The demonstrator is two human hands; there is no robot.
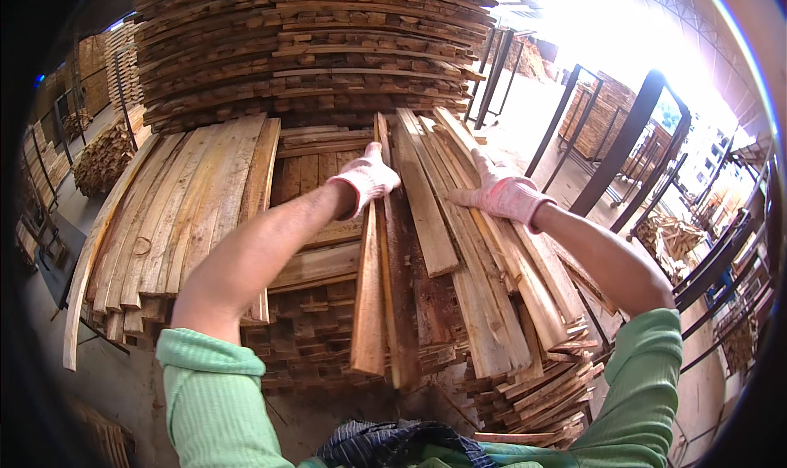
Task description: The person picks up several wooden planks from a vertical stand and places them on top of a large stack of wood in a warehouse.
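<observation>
Pale gloves, stained pinkish, cover both my hands. My left hand [369, 178] is closed around a narrow wooden plank [370, 304], near its far half. Against that plank's right side lies a darker board [400, 320]. My right hand [502, 193] rests on the right-hand group of planks [479, 296], thumb stretched left and a finger pointing away from me; its other fingers are partly hidden. A shorter plank [430, 234] lies between my hands. Several side-by-side planks [176, 214] cover the left part of the stack.
A tall stack of boards [311, 50] rises directly behind. Lower layers of the near stack [320, 329] show below the planks. Loose wood pieces [541, 398] lie piled at the lower right. Dark metal frames [619, 152] stand to the right, and bundled wood [105, 163] sits far left.
</observation>
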